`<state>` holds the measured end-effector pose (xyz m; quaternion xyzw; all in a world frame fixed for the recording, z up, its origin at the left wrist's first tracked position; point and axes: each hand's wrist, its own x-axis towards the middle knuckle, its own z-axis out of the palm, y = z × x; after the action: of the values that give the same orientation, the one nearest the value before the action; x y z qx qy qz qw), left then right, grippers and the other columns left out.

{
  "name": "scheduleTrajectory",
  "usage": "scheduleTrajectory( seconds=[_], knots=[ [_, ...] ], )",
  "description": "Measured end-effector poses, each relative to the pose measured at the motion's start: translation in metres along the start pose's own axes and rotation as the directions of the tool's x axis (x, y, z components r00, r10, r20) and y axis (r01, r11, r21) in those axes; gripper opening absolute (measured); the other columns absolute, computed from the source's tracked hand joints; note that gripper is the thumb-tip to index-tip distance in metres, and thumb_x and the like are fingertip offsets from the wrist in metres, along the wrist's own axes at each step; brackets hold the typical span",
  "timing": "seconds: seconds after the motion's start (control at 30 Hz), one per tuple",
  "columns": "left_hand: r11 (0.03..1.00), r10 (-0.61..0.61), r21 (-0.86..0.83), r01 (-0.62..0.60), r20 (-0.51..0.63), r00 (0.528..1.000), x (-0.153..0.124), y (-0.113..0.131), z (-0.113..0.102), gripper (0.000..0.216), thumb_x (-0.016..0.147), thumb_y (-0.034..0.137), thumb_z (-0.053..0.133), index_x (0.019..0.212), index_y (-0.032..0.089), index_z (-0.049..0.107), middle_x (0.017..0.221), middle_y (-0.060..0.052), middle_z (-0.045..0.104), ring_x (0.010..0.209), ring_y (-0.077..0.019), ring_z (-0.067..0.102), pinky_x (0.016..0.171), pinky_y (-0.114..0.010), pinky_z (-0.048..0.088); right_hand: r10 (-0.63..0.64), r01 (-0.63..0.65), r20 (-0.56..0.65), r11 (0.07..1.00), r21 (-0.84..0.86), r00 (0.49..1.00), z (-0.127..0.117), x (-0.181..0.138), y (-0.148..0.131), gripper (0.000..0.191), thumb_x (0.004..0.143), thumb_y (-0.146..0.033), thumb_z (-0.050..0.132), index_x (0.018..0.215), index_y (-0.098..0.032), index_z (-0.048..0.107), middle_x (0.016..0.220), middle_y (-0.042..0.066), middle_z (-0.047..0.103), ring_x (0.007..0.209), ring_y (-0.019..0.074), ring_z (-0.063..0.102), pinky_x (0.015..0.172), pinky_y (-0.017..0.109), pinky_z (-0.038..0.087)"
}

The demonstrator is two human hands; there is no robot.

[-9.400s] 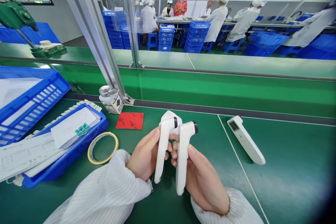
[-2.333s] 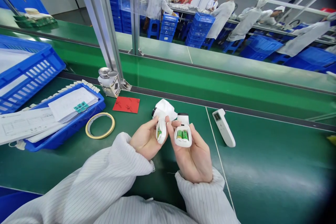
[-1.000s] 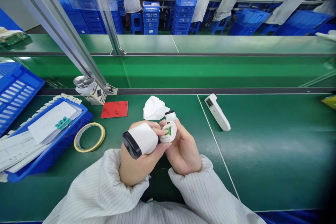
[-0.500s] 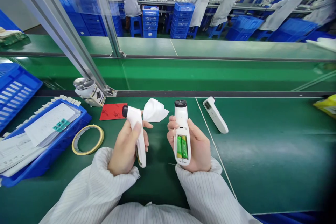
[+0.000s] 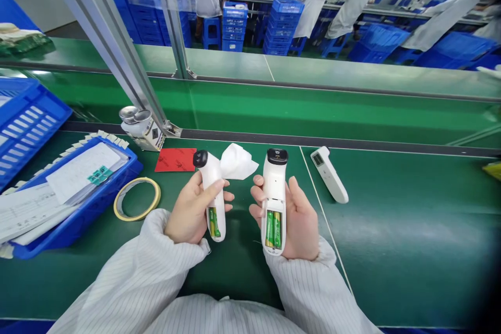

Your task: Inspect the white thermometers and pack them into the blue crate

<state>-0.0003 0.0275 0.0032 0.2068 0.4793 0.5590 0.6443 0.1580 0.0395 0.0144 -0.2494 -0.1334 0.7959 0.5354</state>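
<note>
My left hand [image 5: 191, 210] is shut around a white handheld thermometer [image 5: 212, 183], with its black-tipped head pointing up and green batteries showing in its open back. My right hand [image 5: 300, 222] holds a second white thermometer [image 5: 274, 203]. Its open compartment shows two green AA batteries [image 5: 273, 229], and its cover is off. A crumpled white cloth [image 5: 237, 162] lies just above and between my hands. A third white thermometer [image 5: 329, 174] rests on the green bench [image 5: 235, 292] to the right, out of reach of my fingers.
To the left lie a red mat [image 5: 175, 159], a yellow tape ring [image 5: 136, 199], a blue tray [image 5: 97, 210] of papers and a blue crate [image 5: 27, 120]. A metal dispenser [image 5: 141, 128] stands by an aluminium post [image 5: 129, 57]. Co-workers and stacked blue crates stand beyond a glass partition.
My left hand has turned its thermometer so the open battery side faces up. The right thermometer sits a little higher in my hand, and the whole view has shifted slightly.
</note>
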Motion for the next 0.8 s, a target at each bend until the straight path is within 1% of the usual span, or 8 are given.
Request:
scheduleTrajectory(
  seconds=[0.07, 0.13, 0.23, 0.37, 0.47, 0.67, 0.73, 0.8],
  knots=[
    [0.997, 0.048, 0.068, -0.049, 0.008, 0.999, 0.0, -0.002, -0.002, 0.034, 0.074, 0.023, 0.078, 0.101, 0.018, 0.057, 0.089, -0.002, 0.067, 0.067, -0.0145, 0.067, 0.057, -0.024, 0.059, -0.001, 0.001, 0.018, 0.999, -0.041, 1.0, 0.001, 0.0, 0.002, 0.043, 0.097, -0.041, 0.031, 0.095, -0.015, 0.066, 0.088, 0.006, 0.059, 0.064, 0.0123, 0.052, 0.05, 0.022, 0.049],
    [0.995, 0.067, 0.075, -0.069, 0.017, 0.998, -0.001, -0.002, -0.002, 0.033, 0.078, 0.026, 0.074, 0.103, 0.018, 0.056, 0.093, -0.003, 0.067, 0.069, -0.016, 0.068, 0.059, -0.027, 0.059, 0.004, -0.002, 0.031, 0.997, -0.071, 1.0, 0.002, -0.001, 0.003, 0.048, 0.098, -0.041, 0.026, 0.094, -0.014, 0.066, 0.087, 0.006, 0.058, 0.063, 0.0125, 0.052, 0.05, 0.022, 0.049],
    [0.999, 0.039, 0.001, -0.039, 0.05, 0.998, -0.003, 0.0, 0.001, 0.025, 0.09, 0.032, 0.059, 0.109, 0.017, 0.055, 0.102, -0.009, 0.066, 0.081, -0.0219, 0.069, 0.067, -0.034, 0.06, -0.004, 0.007, 0.033, 0.995, -0.096, 0.999, 0.003, -0.001, 0.004, 0.053, 0.099, -0.042, 0.022, 0.092, -0.014, 0.066, 0.087, 0.006, 0.057, 0.064, 0.013, 0.052, 0.05, 0.023, 0.049],
    [0.995, -0.02, -0.091, 0.027, 0.084, 0.996, -0.003, 0.002, 0.005, 0.036, 0.097, 0.037, 0.042, 0.124, 0.016, 0.051, 0.119, -0.016, 0.062, 0.104, -0.03, 0.064, 0.084, -0.046, 0.056, -0.023, 0.024, 0.012, 0.992, -0.121, 1.0, 0.004, -0.001, 0.005, 0.054, 0.098, -0.043, 0.021, 0.091, -0.014, 0.066, 0.088, 0.007, 0.057, 0.065, 0.0136, 0.051, 0.05, 0.024, 0.049],
    [0.99, -0.042, -0.129, 0.054, 0.1, 0.994, -0.001, 0.003, 0.006, 0.043, 0.099, 0.042, 0.036, 0.128, 0.015, 0.05, 0.124, -0.018, 0.059, 0.109, -0.0318, 0.061, 0.088, -0.048, 0.054, -0.014, 0.014, 0.008, 0.991, -0.133, 1.0, 0.003, 0.0, 0.006, 0.054, 0.098, -0.044, 0.021, 0.091, -0.013, 0.066, 0.087, 0.007, 0.057, 0.065, 0.0135, 0.052, 0.051, 0.024, 0.049],
    [0.972, -0.059, -0.219, 0.081, 0.107, 0.993, 0.001, 0.005, 0.005, 0.043, 0.099, 0.043, 0.034, 0.122, 0.013, 0.053, 0.117, -0.017, 0.061, 0.104, -0.03, 0.063, 0.084, -0.044, 0.055, -0.007, 0.004, -0.022, 0.991, -0.135, 1.0, -0.001, 0.004, 0.009, 0.055, 0.098, -0.045, 0.023, 0.089, -0.013, 0.067, 0.086, 0.006, 0.057, 0.064, 0.0121, 0.052, 0.05, 0.022, 0.049],
    [0.965, -0.108, -0.231, 0.127, 0.092, 0.99, 0.002, 0.005, 0.005, 0.041, 0.098, 0.043, 0.036, 0.118, 0.012, 0.055, 0.111, -0.017, 0.063, 0.097, -0.0281, 0.065, 0.078, -0.042, 0.057, -0.005, 0.003, -0.015, 0.986, -0.164, 1.0, -0.002, 0.004, 0.011, 0.053, 0.097, -0.048, 0.027, 0.089, -0.014, 0.068, 0.085, 0.006, 0.058, 0.065, 0.0124, 0.053, 0.051, 0.022, 0.05],
    [0.966, -0.123, -0.223, 0.132, 0.056, 0.991, 0.002, 0.004, 0.003, 0.032, 0.096, 0.038, 0.045, 0.111, 0.012, 0.056, 0.101, -0.014, 0.065, 0.085, -0.0237, 0.067, 0.072, -0.037, 0.057, -0.035, 0.032, -0.012, 0.972, -0.234, 0.999, -0.003, 0.003, 0.012, 0.046, 0.096, -0.047, 0.035, 0.093, -0.017, 0.068, 0.09, 0.006, 0.06, 0.069, 0.0136, 0.056, 0.053, 0.024, 0.053]
  ],
)
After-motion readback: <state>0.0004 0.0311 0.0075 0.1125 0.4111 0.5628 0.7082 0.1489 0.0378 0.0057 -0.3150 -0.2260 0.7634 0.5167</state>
